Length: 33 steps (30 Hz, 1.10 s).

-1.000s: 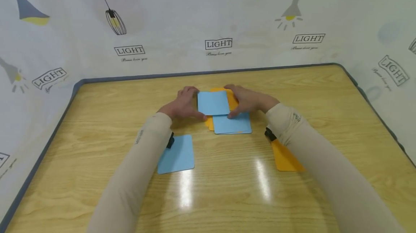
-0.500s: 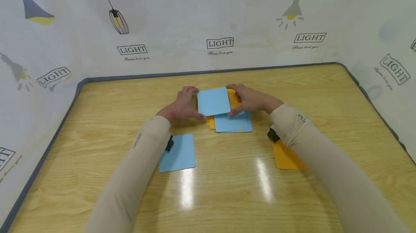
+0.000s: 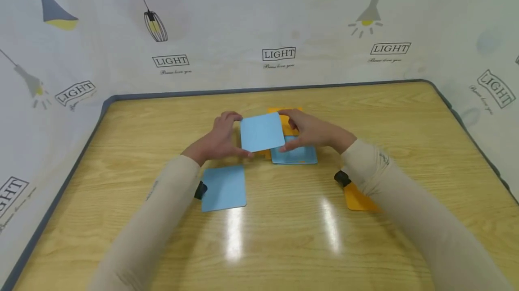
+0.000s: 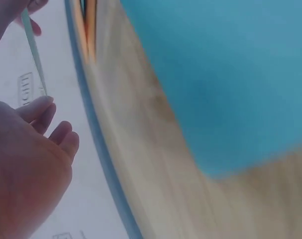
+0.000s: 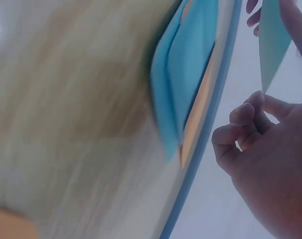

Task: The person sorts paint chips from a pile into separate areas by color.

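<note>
A square light-blue card (image 3: 262, 132) is tilted above the table, held between both hands. My left hand (image 3: 220, 140) grips its left side, with fingers at the far corner and thumb near the near one. On the opposite side, my right hand (image 3: 314, 129) holds it, its index finger at the far corner and its thumb at the near right. In both wrist views the card appears almost edge-on, its corner at the fingertips. Behind and below it lie overlapping blue cards (image 3: 298, 153) and orange cards (image 3: 289, 124), partly covered by the held card and right hand.
Another blue card (image 3: 225, 189) lies on the wooden table (image 3: 279, 232) beside the left forearm. An orange card (image 3: 358, 198) is partly hidden under the right forearm. White printed sheeting (image 3: 227, 34) rises behind the table's dark edging.
The held blue card has lifted, tilted and come slightly left and nearer, with both hands moving along. More of the blue and orange cards beneath shows.
</note>
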Tool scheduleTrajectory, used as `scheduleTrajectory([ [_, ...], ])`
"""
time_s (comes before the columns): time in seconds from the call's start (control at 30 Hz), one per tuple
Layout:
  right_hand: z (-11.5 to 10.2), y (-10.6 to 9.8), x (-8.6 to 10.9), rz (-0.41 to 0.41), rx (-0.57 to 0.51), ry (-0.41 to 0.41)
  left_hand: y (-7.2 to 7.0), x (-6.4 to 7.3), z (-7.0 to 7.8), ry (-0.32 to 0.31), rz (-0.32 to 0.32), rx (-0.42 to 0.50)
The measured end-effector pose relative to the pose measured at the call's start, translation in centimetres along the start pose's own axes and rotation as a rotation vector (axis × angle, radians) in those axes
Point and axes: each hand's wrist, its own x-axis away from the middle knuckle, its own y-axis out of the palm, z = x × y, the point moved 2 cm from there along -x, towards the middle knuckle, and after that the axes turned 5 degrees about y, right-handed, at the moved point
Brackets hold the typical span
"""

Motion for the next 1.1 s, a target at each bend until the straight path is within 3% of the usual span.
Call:
scheduleTrajectory([
  [0.2,-2.2,1.5,0.8,-0.019,-0.032,-0.077,-0.3,3.6,0.2,0.057,0.042,0.04],
  [0.33,-3.4,2.4,1.1,-0.021,-0.009,-0.137,-0.3,5.3,0.3,0.051,0.035,0.027],
  [0.5,-4.4,3.2,1.1,-0.033,-0.004,-0.173,-0.3,6.8,0.1,0.015,0.027,0.025],
  [0.8,-4.7,4.9,0.5,-0.092,-0.02,-0.163,0.2,8.9,-1.0,-0.009,0.009,0.014],
  [1.1,-5.5,7.3,-0.2,-0.149,0.062,-0.201,1.0,11.4,-2.3,-0.04,-0.001,-0.004],
])
